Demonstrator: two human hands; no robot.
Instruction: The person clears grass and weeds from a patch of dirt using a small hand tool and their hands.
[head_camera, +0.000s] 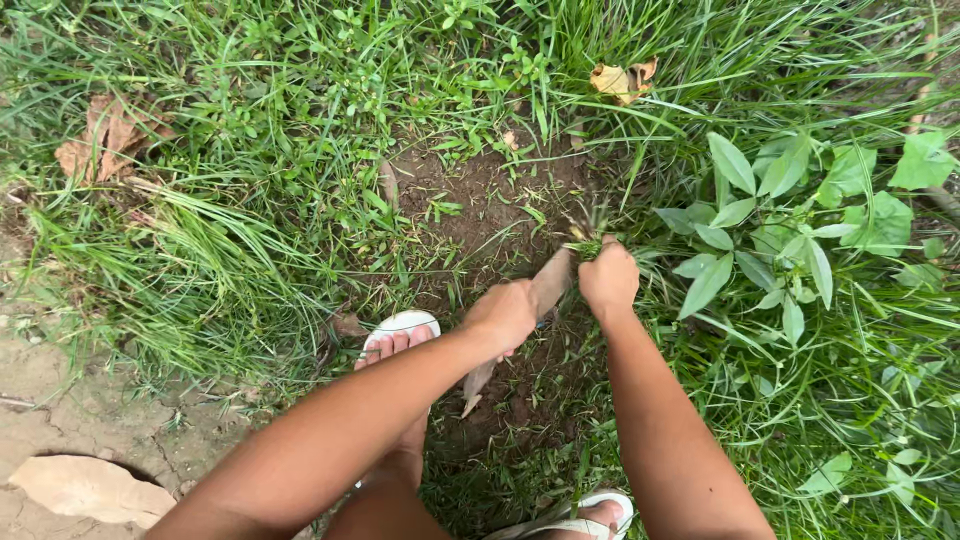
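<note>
My right hand (608, 280) is closed around a short tuft of grass (587, 243) at the edge of a bare soil patch (480, 200). Just to its left, my left hand (505, 315) grips a brownish, blade-like tool (552, 282). The tool's upper end points at the base of the tuft, and its lower end (472, 392) sticks out below my fist. Both forearms reach in from the bottom of the view. My feet in white sandals (400, 328) (592, 510) stand on the ground under my arms.
Tall grass surrounds the soil patch on all sides. A broad-leaved plant (780, 220) grows right of my right hand. Dry brown leaves lie at upper left (110, 135), top (622, 80) and lower left (90, 487). Cracked bare dirt (60, 400) lies at the left.
</note>
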